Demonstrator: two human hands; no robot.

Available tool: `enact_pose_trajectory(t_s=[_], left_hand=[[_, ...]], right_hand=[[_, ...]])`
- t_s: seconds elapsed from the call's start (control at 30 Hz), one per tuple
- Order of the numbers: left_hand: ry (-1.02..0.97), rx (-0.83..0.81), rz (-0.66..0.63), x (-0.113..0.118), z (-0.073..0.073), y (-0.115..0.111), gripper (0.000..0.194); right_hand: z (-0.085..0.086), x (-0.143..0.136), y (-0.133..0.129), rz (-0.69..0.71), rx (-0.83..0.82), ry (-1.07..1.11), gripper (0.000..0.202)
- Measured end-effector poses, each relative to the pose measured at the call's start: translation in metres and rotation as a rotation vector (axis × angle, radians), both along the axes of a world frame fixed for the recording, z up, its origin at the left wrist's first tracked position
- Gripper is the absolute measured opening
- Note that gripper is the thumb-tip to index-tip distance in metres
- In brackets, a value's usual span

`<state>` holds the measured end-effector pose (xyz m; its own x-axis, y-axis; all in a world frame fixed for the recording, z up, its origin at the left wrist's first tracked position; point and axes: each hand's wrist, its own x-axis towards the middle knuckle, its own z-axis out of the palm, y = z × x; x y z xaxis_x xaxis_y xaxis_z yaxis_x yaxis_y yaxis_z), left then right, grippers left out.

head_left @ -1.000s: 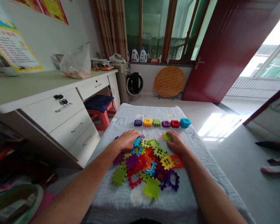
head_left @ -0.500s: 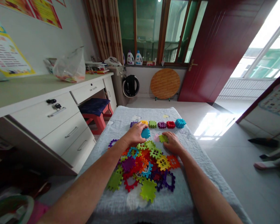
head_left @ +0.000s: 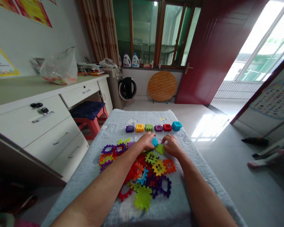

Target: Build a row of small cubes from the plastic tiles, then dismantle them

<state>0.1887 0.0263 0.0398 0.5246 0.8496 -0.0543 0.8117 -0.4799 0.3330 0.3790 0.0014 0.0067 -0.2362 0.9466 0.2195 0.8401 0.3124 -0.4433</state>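
My left hand is closed around a blue interlocking plastic tile, held by the thumb and fingers over the far side of the pile. Just to the right, my right hand grips a green interlocking tile at its right edge. The two tiles are very close; whether they touch I cannot tell. Below lies a loose heap of notched tiles, among them a yellow window tile, an orange tile, a purple frame tile and a solid green tile. My left forearm hides part of the heap.
A row of assembled blocks stands beyond my hands, from a dark purple block to a rounder blue one. A pale cloth covers the table. A stool and a white desk stand to the left.
Both hands have drawn together, bringing the blue tile and the green tile close to each other. The view has shifted, so the room appears further left and the whole block row shows.
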Motion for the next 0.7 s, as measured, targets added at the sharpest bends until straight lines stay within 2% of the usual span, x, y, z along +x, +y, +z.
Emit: enact_pose_trajectory(t_s=[0.07,0.13,0.23,0.3,0.37,0.47,0.6,0.7], left_hand=[[-0.019,-0.011,-0.036,-0.009,0.004,0.000,0.083],[-0.068,0.012,-0.060,-0.024,0.014,-0.004,0.085],[-0.161,0.072,-0.055,-0.056,0.033,-0.020,0.070],[-0.190,0.064,-0.039,-0.081,0.043,-0.036,0.060],[-0.205,0.037,0.029,-0.105,0.047,-0.052,0.052],[-0.260,0.094,0.174,-0.135,0.039,-0.071,0.040],[-0.348,0.339,0.380,-0.165,0.010,-0.077,0.030],[-0.396,0.413,0.502,-0.183,-0.009,-0.075,0.026]], right_hand=[[0.000,-0.005,0.000,0.015,0.061,0.069,0.026],[0.001,-0.013,-0.001,0.060,0.085,0.115,0.036],[0.001,-0.027,-0.005,0.108,0.038,0.105,0.050],[0.001,-0.034,-0.005,0.114,-0.003,0.083,0.052],[0.002,-0.037,-0.005,0.107,-0.018,0.075,0.050],[0.004,-0.038,-0.004,0.097,-0.008,0.080,0.051],[0.005,-0.039,-0.005,0.089,-0.010,0.061,0.053],[0.005,-0.040,-0.006,0.079,-0.021,0.042,0.057]])
